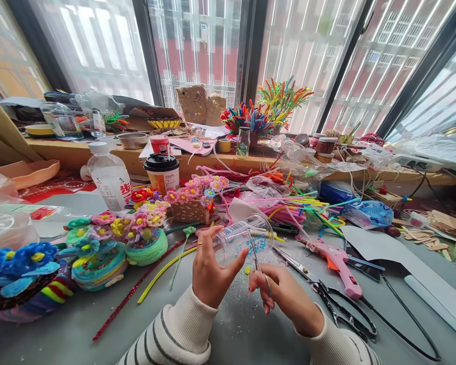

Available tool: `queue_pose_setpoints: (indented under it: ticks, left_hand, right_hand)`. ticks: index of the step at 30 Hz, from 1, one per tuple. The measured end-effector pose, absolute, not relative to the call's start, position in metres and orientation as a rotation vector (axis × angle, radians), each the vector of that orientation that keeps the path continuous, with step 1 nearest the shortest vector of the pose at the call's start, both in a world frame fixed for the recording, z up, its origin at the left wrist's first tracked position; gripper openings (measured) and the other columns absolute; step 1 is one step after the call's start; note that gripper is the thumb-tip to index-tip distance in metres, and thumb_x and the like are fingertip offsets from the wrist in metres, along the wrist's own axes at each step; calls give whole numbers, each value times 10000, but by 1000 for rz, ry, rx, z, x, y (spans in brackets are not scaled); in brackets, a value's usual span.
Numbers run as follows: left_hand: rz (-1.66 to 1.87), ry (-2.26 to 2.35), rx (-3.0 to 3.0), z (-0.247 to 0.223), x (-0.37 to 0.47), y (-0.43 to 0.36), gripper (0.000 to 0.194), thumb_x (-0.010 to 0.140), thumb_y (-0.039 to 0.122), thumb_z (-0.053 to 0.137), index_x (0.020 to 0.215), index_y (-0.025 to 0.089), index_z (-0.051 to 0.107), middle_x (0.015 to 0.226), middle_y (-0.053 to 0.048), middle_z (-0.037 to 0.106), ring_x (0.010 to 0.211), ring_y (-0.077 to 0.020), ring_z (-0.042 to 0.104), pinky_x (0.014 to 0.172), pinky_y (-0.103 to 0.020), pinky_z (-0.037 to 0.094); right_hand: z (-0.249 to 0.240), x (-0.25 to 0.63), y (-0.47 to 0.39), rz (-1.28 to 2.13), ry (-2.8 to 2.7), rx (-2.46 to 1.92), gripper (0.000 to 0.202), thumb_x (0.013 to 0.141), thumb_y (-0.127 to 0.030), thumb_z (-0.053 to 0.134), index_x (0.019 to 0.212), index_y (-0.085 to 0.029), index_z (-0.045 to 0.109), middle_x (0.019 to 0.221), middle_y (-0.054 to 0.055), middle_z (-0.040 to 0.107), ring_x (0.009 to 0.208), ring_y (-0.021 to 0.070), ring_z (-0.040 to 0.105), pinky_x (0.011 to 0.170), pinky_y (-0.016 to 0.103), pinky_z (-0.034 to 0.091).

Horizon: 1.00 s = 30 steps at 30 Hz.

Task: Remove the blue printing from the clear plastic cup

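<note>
My left hand (212,268) is closed round a clear plastic bottle (237,241) with blue print, lying sideways with its wide end to the right. In my right hand (279,294) is a small pair of scissors (257,256), with fingers at the handle loops. Their blades point up and overlap the printed wall of the bottle; whether they pierce it I cannot tell. Small pale bits are scattered on the grey table (233,329) under my hands. To the right rest large black-handled scissors (342,306) and a pink glue gun (340,266).
Pipe-cleaner flower pots (146,246) stand on the left, near a clear bottle (108,177) and a black-lidded cup (161,172). Behind my hands lie bundled pipe cleaners (289,203). A cable (397,329) loops at the right, beside white paper (406,263) and wooden sticks (425,239).
</note>
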<state>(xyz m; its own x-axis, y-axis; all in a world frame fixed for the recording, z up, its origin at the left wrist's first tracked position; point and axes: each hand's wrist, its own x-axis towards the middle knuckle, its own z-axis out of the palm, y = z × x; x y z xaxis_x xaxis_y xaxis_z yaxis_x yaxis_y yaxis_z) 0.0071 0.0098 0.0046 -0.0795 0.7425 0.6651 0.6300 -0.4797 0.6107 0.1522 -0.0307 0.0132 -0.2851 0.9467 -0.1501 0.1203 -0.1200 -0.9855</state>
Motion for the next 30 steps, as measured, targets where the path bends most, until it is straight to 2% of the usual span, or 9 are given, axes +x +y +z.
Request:
queue_pose_setpoints:
  ticks: [8, 15, 19, 25, 30]
  left_hand:
    - [1646, 1365, 2081, 3, 7, 9, 471, 667, 359, 627, 1040, 170, 409, 990, -96, 513, 942, -214, 539, 789, -381, 498]
    - [1615, 1132, 2013, 5, 3, 9, 498, 649, 299, 651, 1070, 184, 411, 1038, -92, 512, 978, -220, 548, 799, -370, 509]
    - [1606, 1046, 1977, 8, 1, 10, 529, 632, 270, 671, 1088, 192, 414, 1074, -92, 511, 988, -215, 549, 790, -344, 521]
    - [1634, 1022, 1952, 9, 1, 10, 535, 628, 265, 673, 1090, 191, 413, 1077, -93, 507, 975, -211, 554, 770, -331, 533]
    - [1638, 1106, 1934, 7, 1, 7, 532, 640, 288, 660, 1095, 183, 404, 1064, -95, 504, 929, -195, 568, 741, -312, 546]
  right_hand:
    - [9, 152, -30, 1338, -1457, -1222, 472, 634, -630, 529, 626, -167, 440, 515, -70, 388, 380, 33, 353, 378, 180, 336]
    - [17, 156, -31, 1404, -1466, -1043, 528, 578, -670, 549, 632, -148, 489, 621, -31, 422, 420, 36, 390, 396, 190, 376]
    - [17, 157, -32, 1417, -1486, -977, 532, 592, -672, 535, 610, -141, 502, 658, -11, 444, 427, 36, 397, 405, 198, 397]
    - [18, 155, -35, 1419, -1456, -934, 520, 615, -653, 534, 598, -135, 499, 663, -4, 467, 412, 33, 398, 405, 198, 382]
    - [15, 151, -35, 1453, -1372, -884, 486, 638, -625, 539, 606, -143, 480, 657, -16, 448, 409, 27, 371, 441, 216, 430]
